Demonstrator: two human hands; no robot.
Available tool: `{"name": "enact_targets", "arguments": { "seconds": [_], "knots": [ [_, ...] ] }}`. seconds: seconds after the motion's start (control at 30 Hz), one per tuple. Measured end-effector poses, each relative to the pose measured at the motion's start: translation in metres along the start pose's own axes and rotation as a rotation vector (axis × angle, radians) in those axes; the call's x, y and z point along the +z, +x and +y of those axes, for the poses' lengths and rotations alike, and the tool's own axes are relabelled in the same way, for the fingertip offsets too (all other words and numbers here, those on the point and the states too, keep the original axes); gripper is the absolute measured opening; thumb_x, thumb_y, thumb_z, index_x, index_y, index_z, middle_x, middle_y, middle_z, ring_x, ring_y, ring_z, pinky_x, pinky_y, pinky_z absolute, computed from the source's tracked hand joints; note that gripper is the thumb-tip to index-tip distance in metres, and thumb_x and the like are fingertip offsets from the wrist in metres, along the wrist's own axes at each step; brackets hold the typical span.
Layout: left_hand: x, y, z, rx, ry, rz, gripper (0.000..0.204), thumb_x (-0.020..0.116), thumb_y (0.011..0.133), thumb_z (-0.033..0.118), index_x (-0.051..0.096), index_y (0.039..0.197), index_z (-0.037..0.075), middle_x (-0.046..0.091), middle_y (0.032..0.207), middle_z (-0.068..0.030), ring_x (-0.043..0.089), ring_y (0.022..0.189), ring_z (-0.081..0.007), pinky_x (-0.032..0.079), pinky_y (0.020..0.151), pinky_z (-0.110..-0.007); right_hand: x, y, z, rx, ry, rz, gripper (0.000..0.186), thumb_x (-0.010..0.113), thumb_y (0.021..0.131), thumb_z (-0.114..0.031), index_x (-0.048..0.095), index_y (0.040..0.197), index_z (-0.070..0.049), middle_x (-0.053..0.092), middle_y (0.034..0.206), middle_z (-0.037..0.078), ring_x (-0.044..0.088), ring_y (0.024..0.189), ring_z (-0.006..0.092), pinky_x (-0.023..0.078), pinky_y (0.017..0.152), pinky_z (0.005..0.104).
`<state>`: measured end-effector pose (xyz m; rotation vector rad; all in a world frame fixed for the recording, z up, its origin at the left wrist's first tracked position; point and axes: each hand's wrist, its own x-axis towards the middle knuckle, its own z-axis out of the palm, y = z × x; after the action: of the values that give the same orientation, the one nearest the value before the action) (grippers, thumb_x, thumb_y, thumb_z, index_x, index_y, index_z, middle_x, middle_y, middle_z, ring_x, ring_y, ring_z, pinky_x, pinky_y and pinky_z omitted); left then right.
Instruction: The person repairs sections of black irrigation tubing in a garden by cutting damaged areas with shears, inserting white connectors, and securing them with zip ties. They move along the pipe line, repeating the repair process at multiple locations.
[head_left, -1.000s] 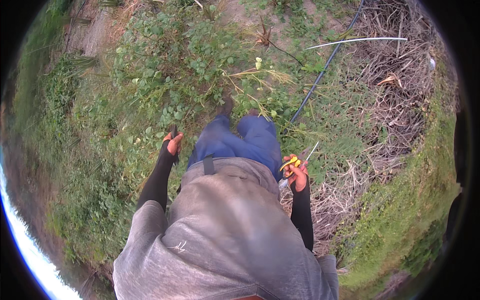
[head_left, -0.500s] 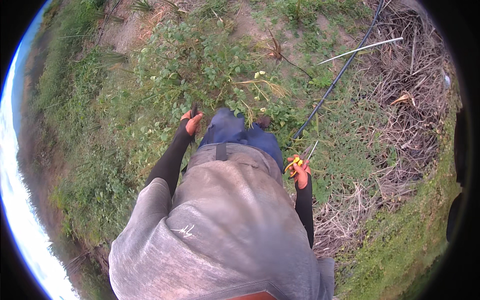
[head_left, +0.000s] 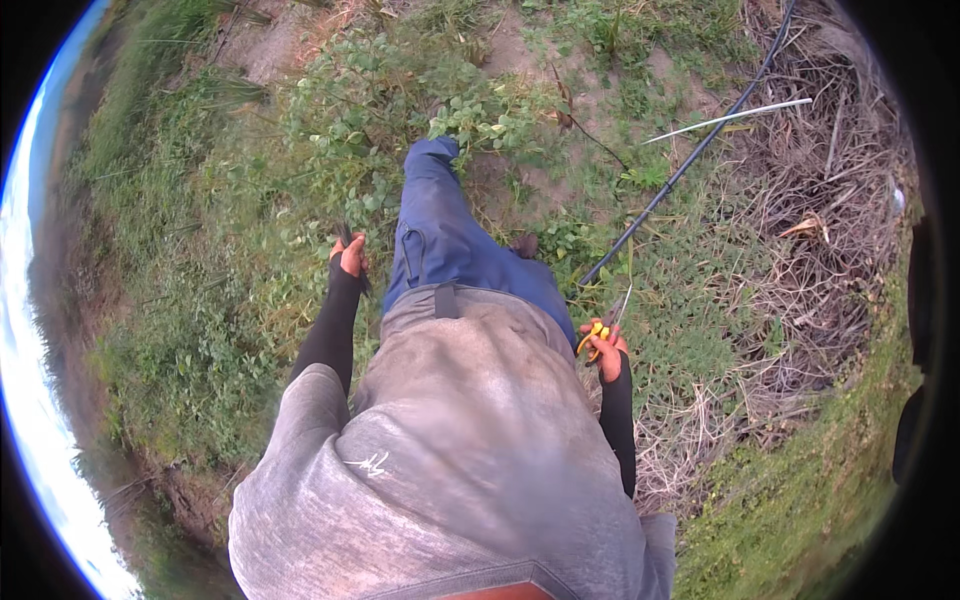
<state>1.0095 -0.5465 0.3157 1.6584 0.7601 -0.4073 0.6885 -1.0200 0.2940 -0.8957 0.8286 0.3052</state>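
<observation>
My right hand (head_left: 611,355), low on the right beside my hip, is closed around pruning shears (head_left: 597,334) with yellow handles; their blades point up and away from me. My left hand (head_left: 352,257) hangs over the greenery on the left, its fingers wrapped round a dark bundle of thin strands (head_left: 345,234) that sticks out past the fist. What the strands are is too small to tell. Black sleeves cover both forearms. One blue-trousered leg (head_left: 430,190) reaches forward into the leafy plants (head_left: 340,130).
A black hose (head_left: 690,150) runs diagonally across the ground on the right, with a pale thin stick (head_left: 735,118) lying over it. Heaped dry brush (head_left: 800,260) lies at the right. Low weeds (head_left: 700,290) grow between hose and brush. Bare soil (head_left: 515,55) shows ahead.
One leg has swung forward into the plants. My left hand has moved left and slightly back with the dark bundle. The right hand still grips the shears, a little lower.
</observation>
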Motion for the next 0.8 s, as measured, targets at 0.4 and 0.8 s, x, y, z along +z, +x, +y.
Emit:
{"name": "enact_targets", "arguments": {
  "seconds": [0.4,0.8],
  "knots": [
    [0.059,0.044,0.01,-0.025,0.283,-0.222,0.012,0.059,0.084,0.015,0.056,0.091,0.006,0.044,0.056,0.0008,0.041,0.038,-0.0102,0.033,0.035,-0.025,0.015,-0.009,0.013,-0.158,0.133,0.22,0.038,0.054,0.086,-0.006,0.047,0.123,-0.003,0.063,0.104,0.012,0.056,0.07,0.0109,0.046,0.055,0.022],
    [0.162,0.041,0.093,0.119,0.24,-0.455,0.018,0.06,0.085,0.018,0.057,0.096,0.005,0.043,0.054,0.001,0.041,0.039,-0.01,0.033,0.036,-0.025,0.017,0.051,0.041,-0.102,0.086,0.396,0.035,0.06,0.087,-0.015,0.052,0.119,-0.004,0.056,0.089,-0.001,0.054,0.079,0.0097,0.043,0.072,0.0242]
  ]
}}
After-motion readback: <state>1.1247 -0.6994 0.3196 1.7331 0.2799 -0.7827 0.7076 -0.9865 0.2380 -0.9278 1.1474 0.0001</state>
